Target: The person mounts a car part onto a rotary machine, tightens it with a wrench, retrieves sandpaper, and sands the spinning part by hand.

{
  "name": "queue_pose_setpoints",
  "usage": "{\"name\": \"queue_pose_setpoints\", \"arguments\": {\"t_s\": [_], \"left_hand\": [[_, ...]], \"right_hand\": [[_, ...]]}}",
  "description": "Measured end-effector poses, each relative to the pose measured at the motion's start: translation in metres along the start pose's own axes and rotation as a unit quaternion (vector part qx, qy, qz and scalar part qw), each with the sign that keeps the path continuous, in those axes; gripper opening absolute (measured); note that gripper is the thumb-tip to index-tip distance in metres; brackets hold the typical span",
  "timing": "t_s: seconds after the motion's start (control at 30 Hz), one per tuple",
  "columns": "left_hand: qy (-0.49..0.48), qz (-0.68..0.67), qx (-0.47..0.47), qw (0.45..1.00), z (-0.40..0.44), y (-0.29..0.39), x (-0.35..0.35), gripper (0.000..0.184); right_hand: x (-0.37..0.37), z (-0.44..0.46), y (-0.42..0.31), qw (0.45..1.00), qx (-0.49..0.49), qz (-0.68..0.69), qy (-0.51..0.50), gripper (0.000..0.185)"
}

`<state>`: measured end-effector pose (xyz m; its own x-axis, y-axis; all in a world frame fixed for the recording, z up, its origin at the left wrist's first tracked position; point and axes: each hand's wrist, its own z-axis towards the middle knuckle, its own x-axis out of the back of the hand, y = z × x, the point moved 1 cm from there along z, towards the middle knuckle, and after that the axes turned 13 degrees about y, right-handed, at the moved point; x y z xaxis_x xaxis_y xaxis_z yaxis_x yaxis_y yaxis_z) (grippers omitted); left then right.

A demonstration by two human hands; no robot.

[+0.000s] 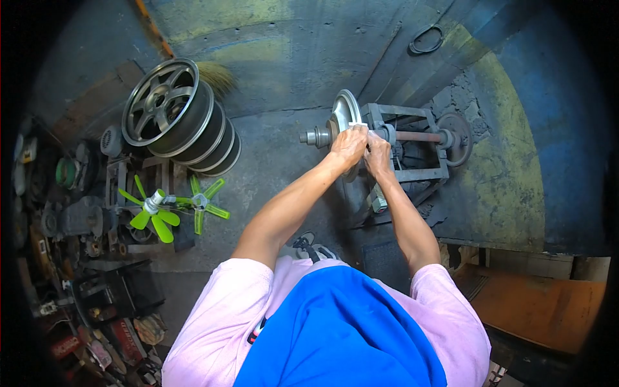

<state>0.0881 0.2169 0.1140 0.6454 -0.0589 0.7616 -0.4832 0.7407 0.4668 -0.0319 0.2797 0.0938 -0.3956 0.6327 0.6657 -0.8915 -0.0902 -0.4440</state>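
Metal disc (349, 103), rim upright, stands upper centre on the spindle of a frame-built machine (412, 175). Left hand (350, 144) and right hand (378, 153) meet at its right side. Fingers curled, bunched close together; a small white piece (358, 124) shows above them. Cannot tell which fingers pinch it.

Obstacles: spindle end (316, 137) juts left past the disc. Right of the hands, a reddish shaft (416, 136) runs to a large pulley (459, 138), near broken rubble (459, 97). Upper left: stack of wheel rims (187, 129), top one spoked, tilted; broom bristles (219, 76) behind. Below it, two green-bladed fans (152, 205), blades splayed toward centre. Left edge crowded with machine parts, tools; black boxy frame (132, 290) lower left.

Edges: stained wall (290, 45) bounds the top, wire coil (420, 52) upper right. Orange-brown panel (538, 309) fills lower right.

Room: grey floor (274, 151) runs between rims and disc, then down past the fans. Shoe (303, 240) at lower centre, below the forearms.
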Motion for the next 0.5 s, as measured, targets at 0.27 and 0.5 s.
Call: {"name": "queue_pose_setpoints", "arguments": {"t_s": [0.27, 0.5], "left_hand": [[-0.003, -0.029, -0.019, 0.999, -0.014, 0.0, -0.002, 0.023], [0.118, -0.216, 0.198, 0.949, -0.05, 0.016, -0.029, 0.036]], "right_hand": [[0.003, -0.012, -0.001, 1.0, -0.005, -0.007, 0.017, 0.017], [0.028, 0.014, 0.016, 0.942, 0.288, -0.103, -0.142, 0.022]]}}
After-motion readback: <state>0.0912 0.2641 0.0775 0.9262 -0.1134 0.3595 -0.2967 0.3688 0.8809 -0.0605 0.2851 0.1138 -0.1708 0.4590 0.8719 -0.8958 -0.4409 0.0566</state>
